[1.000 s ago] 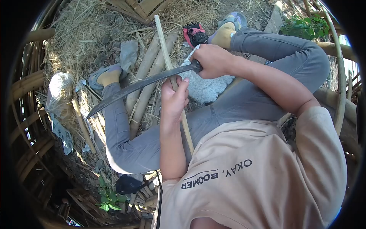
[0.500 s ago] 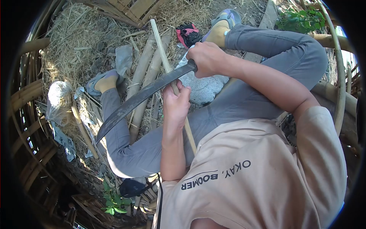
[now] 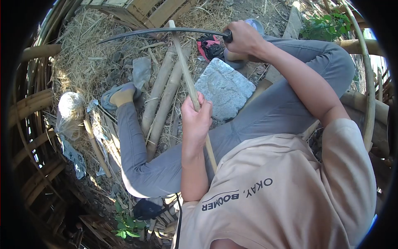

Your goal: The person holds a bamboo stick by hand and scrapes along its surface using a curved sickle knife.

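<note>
Well apart, blade (image 3: 143, 32) and left hand (image 3: 196, 118)

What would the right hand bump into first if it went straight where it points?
Nothing I see: the right hand would likely pass over strawy ground until the picture's edge; depth's unclear.

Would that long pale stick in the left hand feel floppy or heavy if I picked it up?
The stick would probably feel fairly stiff: it runs nearly straight beyond the left hand, with no obvious bend. It is likely light too, being slender and gripped by just that hand, though its near end may also rest against the shirt.
</note>
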`<state>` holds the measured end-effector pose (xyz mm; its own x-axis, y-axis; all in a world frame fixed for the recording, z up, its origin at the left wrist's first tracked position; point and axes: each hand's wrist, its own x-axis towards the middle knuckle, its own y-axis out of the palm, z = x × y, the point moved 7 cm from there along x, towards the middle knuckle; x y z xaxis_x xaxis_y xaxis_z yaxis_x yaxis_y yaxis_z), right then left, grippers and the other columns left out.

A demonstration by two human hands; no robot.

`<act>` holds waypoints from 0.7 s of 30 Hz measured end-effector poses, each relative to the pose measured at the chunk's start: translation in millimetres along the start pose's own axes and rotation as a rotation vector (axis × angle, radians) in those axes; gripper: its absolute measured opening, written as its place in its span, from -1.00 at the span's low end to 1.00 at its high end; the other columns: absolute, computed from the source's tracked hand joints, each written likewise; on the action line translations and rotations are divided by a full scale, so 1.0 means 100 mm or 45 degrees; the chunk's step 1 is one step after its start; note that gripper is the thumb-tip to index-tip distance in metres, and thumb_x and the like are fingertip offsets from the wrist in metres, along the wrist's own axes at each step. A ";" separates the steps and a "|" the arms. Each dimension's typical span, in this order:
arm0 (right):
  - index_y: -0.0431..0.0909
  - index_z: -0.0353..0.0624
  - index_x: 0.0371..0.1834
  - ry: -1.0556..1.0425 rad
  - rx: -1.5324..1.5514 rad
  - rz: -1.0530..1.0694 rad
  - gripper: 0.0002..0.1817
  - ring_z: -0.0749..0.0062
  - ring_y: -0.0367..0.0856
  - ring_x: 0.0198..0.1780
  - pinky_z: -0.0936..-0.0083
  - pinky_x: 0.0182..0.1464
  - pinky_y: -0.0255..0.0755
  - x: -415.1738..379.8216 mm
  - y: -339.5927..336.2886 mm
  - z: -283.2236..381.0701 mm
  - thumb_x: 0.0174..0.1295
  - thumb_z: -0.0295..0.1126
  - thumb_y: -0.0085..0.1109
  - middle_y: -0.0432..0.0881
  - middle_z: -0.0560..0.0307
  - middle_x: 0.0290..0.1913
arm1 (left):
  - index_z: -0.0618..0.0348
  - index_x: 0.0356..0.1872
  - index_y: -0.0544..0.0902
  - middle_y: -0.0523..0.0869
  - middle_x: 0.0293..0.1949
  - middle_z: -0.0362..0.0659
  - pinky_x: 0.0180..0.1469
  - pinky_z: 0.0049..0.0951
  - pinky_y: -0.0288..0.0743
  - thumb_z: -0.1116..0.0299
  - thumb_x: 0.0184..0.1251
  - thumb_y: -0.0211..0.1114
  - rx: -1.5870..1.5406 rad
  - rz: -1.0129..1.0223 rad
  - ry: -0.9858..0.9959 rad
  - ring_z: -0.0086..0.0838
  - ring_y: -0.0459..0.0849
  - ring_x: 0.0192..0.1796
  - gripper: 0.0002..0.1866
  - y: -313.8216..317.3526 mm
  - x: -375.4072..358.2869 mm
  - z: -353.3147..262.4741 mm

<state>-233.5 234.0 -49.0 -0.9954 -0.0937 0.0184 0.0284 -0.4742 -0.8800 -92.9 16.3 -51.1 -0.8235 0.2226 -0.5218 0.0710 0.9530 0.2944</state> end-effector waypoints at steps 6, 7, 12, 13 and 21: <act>0.74 -0.28 -0.31 -0.266 0.067 0.124 -0.71 -0.12 0.69 -0.32 0.15 -0.17 0.59 -0.34 0.28 0.44 -0.14 -0.41 0.24 0.69 -0.18 -0.46 | -0.01 -0.32 0.33 0.29 -0.57 -0.45 -0.67 -0.69 -0.03 0.53 0.35 0.21 0.063 0.065 -0.016 -0.83 0.16 -0.65 -0.78 -0.02 0.09 0.11; 0.73 -0.27 -0.34 -0.301 0.049 0.206 -0.72 -0.11 0.69 -0.32 0.14 -0.17 0.59 -0.41 0.35 0.56 -0.16 -0.42 0.24 0.68 -0.18 -0.47 | 0.00 -0.31 0.34 0.30 -0.57 -0.45 -0.67 -0.69 -0.02 0.51 0.35 0.22 0.159 0.003 0.033 -0.82 0.18 -0.65 -0.79 -0.11 0.13 0.15; 0.71 -0.23 -0.42 -0.402 0.000 0.461 -0.75 -0.08 0.70 -0.32 0.12 -0.17 0.59 -0.57 0.51 0.92 -0.25 -0.42 0.23 0.66 -0.15 -0.50 | 0.22 -0.35 0.42 0.46 -0.53 -0.23 -0.42 -0.45 0.34 0.44 0.30 0.28 0.505 -0.211 0.103 -0.56 0.42 -0.51 -0.82 -0.27 0.22 0.20; 0.69 -0.25 -0.45 -0.346 0.019 0.475 -0.77 -0.09 0.70 -0.31 0.12 -0.17 0.59 -0.57 0.58 0.87 -0.26 -0.42 0.24 0.67 -0.15 -0.49 | 0.24 -0.35 0.42 0.47 -0.53 -0.21 -0.42 -0.44 0.36 0.44 0.30 0.27 0.590 -0.229 0.167 -0.54 0.44 -0.51 -0.82 -0.27 0.23 0.18; 0.67 -0.30 -0.42 -0.204 -0.031 0.389 -0.70 -0.11 0.70 -0.29 0.11 -0.18 0.59 -0.48 0.54 0.65 -0.34 -0.44 0.28 0.68 -0.17 -0.46 | 0.32 -0.32 0.47 0.56 -0.49 -0.07 -0.37 -0.36 0.44 0.48 0.28 0.22 0.944 -0.303 0.176 -0.46 0.51 -0.50 -0.87 -0.07 0.11 0.05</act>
<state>-177.7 155.8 -66.8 -0.9143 -0.3652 -0.1751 0.3187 -0.3820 -0.8675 -100.0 13.0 -63.1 -0.9227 0.0145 -0.3853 0.2008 0.8711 -0.4482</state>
